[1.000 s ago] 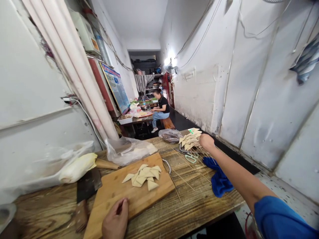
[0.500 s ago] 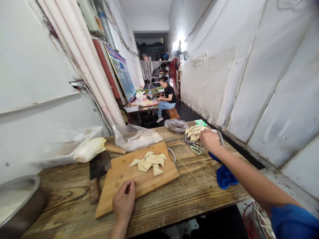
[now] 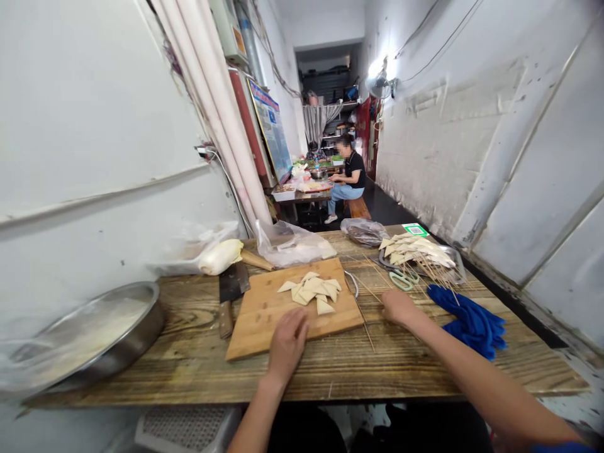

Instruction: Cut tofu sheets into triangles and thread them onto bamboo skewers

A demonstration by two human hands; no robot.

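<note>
My left hand (image 3: 287, 340) rests at the front edge of the wooden cutting board (image 3: 264, 324). Its fingers are loosely bent, the thumb apart from them, and nothing shows in its grasp. Just beyond its fingertips lies a small heap of pale, flat triangular pieces (image 3: 306, 290), like tofu. Right of the board, my right hand (image 3: 397, 307) is low over the table with its fingers closed at the end of a thin bamboo skewer (image 3: 372, 293). Further back, a metal tray (image 3: 458, 267) bears many skewered triangles (image 3: 415, 248), their sticks pointing towards me.
Green-handled scissors (image 3: 403, 280) and a blue glove (image 3: 474, 321) lie at the right. A cleaver (image 3: 226, 318) flanks the board's left side, near a pale vegetable (image 3: 221, 257) and a large metal basin (image 3: 141, 314). Plastic bags (image 3: 297, 245) lie behind. A person (image 3: 349, 176) sits further off.
My right hand has left the tray of skewered triangles and come back nearer, to the loose skewers beside the board. My left hand has moved towards the triangles. The view has swung left.
</note>
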